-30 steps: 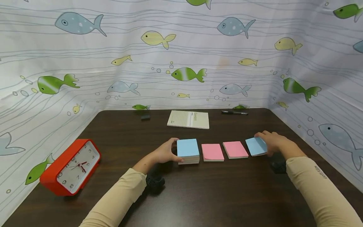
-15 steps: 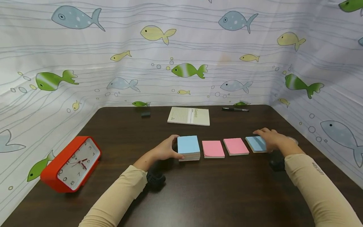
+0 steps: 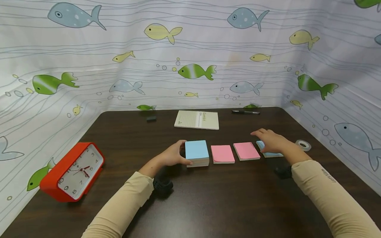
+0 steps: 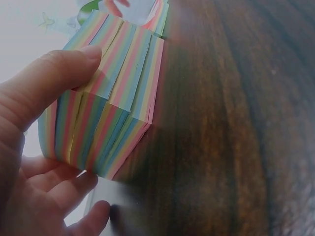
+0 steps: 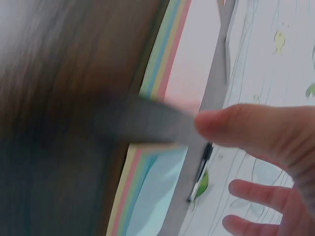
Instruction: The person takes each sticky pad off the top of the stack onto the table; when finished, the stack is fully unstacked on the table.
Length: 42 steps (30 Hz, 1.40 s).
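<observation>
A stack of sticky note pads [image 3: 197, 149] with a blue top sits mid-table; its striped edges fill the left wrist view. My left hand [image 3: 171, 155] grips it from the left side, thumb on the front edge and fingers round the back. To its right lie two pink sticky note pads [image 3: 222, 153] in a row, then a single blue sticky note pad [image 3: 271, 154]. Above that blue pad hovers my right hand [image 3: 272, 142], fingers spread and holding nothing, partly covering it. In the right wrist view the thumb [image 5: 231, 125] stands apart from the other fingers.
A white tape roll [image 3: 303, 145] lies right of the right hand. At the back are a notepad [image 3: 196, 119], a black pen [image 3: 245, 112] and a small dark block [image 3: 151, 119]. A red clock [image 3: 72, 172] stands at left. A fish-print curtain [image 3: 190, 43] encloses the table's back and sides.
My right hand has let go of the single blue pad and moved left over it, uncovering the tape roll. The left hand keeps its grip on the stack.
</observation>
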Available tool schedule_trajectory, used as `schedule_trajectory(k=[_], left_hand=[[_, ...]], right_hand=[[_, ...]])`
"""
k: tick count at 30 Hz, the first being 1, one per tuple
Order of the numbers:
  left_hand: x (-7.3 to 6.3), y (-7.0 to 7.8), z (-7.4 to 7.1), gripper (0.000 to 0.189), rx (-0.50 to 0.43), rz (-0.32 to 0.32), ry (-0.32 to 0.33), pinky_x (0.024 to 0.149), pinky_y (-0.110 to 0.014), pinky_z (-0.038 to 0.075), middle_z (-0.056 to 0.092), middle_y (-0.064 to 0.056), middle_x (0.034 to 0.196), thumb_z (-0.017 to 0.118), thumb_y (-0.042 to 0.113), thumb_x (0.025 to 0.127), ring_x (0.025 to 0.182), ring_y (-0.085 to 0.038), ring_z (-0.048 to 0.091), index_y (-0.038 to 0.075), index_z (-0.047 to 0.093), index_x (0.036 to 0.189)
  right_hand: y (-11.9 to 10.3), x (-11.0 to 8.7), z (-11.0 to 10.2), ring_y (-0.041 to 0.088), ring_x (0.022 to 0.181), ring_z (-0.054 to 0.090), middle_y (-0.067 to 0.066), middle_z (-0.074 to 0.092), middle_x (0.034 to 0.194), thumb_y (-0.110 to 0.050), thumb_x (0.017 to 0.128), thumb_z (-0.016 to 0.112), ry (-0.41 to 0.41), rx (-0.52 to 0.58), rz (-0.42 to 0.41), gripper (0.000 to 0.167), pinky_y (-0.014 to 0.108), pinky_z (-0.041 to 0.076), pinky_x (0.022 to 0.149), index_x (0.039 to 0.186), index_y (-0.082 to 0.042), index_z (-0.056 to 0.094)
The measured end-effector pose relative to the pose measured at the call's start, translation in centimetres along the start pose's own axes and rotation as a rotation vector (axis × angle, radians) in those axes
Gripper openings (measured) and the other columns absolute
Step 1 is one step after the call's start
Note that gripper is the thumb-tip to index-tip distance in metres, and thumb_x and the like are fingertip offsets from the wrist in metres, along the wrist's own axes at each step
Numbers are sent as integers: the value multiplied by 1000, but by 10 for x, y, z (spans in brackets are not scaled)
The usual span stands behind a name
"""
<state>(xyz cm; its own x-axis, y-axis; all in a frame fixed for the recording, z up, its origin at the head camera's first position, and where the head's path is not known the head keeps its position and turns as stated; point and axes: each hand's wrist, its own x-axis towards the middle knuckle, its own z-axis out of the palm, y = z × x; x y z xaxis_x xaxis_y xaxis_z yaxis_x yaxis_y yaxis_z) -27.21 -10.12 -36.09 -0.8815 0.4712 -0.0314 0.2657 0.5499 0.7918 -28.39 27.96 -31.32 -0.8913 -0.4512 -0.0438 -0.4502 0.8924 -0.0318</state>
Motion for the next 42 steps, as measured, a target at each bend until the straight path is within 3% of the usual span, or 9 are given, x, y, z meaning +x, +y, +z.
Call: schedule_trajectory(k=[15, 21, 26, 36, 42], left_hand=[[-1, -1, 0, 94, 0, 7, 7, 94, -41, 29, 35, -16, 130, 79, 26, 63, 119, -27, 33, -2, 23, 133], [0, -2, 3, 93, 5, -6, 10, 94, -40, 30, 34, -16, 131, 79, 26, 63, 119, -26, 33, -2, 24, 133], [0, -2, 4, 92, 2, -4, 11, 93, -40, 30, 36, -15, 129, 79, 26, 62, 119, -26, 35, -2, 26, 132], [2, -2, 2, 88, -35, 22, 1, 92, -39, 32, 40, -13, 124, 79, 21, 63, 116, -25, 37, -2, 27, 130], [1, -3, 2, 85, -47, 38, -5, 91, -39, 33, 41, -12, 122, 78, 21, 64, 115, -25, 39, -2, 28, 129]], right_hand=[[-75, 19, -4, 33, 109, 41, 14, 43, 121, -17, 73, 70, 74, 45, -228, 62, 43, 43, 73, 127, -7, 41], [-102, 26, 4, 27, 113, 39, 13, 41, 125, -24, 74, 69, 27, 197, -261, 68, 43, 38, 85, 130, -7, 36], [-115, 32, 9, 25, 114, 39, 13, 40, 125, -30, 73, 69, 26, 282, -293, 73, 42, 34, 90, 132, -6, 33], [-134, 49, 7, 24, 111, 40, 13, 39, 124, -38, 69, 72, 54, 262, -331, 85, 39, 35, 90, 133, -2, 29], [-141, 62, 6, 25, 111, 39, 14, 38, 125, -42, 69, 71, 26, 252, -336, 88, 39, 34, 91, 133, 1, 29]])
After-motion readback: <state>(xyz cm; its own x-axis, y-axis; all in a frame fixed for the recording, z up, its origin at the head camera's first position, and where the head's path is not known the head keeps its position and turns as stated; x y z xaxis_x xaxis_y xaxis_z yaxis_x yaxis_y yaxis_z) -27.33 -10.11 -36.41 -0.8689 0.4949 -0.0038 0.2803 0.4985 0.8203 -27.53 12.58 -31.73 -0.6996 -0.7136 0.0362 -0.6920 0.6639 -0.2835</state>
